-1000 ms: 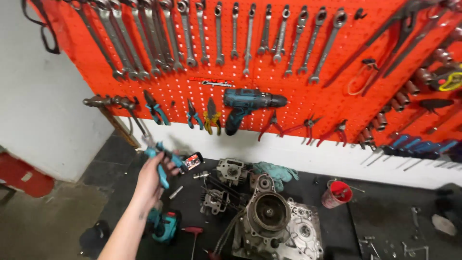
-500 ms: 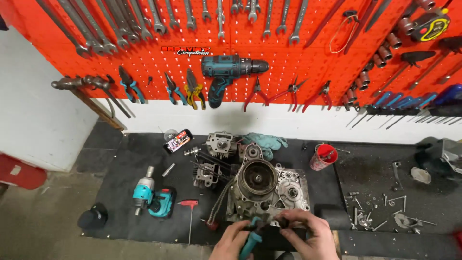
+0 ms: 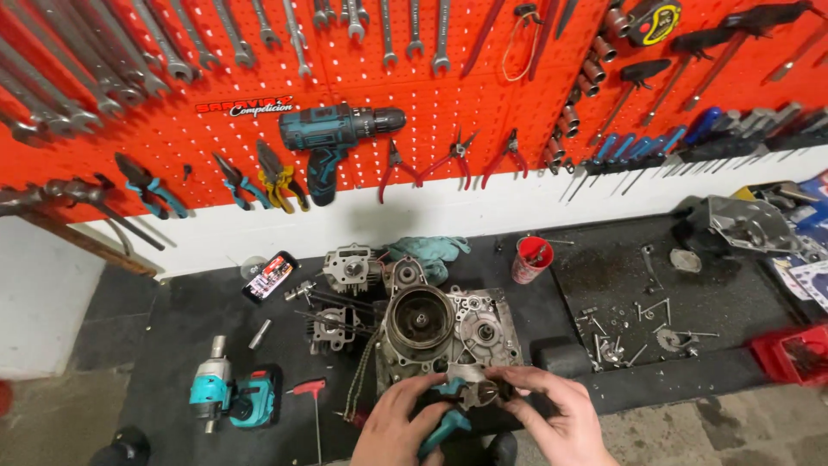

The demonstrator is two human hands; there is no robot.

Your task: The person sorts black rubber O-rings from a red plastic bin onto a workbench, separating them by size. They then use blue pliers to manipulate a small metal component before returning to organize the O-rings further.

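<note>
My left hand [image 3: 404,425] grips teal-handled pliers [image 3: 447,416] just in front of a grey engine crankcase [image 3: 444,332] on the black mat. The pliers' jaws point right, at a small dark metal part [image 3: 493,393] that my right hand [image 3: 552,414] pinches between thumb and fingers. Both hands meet at the near edge of the crankcase, low in the head view.
A cylinder head [image 3: 349,269], a finned cylinder [image 3: 335,328] and a teal rag [image 3: 429,252] lie behind the crankcase. A teal impact wrench [image 3: 231,397], a red T-handle key [image 3: 312,397], a phone [image 3: 270,274], a red cup [image 3: 531,259] and loose bolts [image 3: 634,332] surround it. Tools hang on the red pegboard [image 3: 448,103].
One second ago my left hand reached up toward the pegboard holding the teal pliers. It has come down to the crankcase, my right hand has joined it, and the view has tilted down.
</note>
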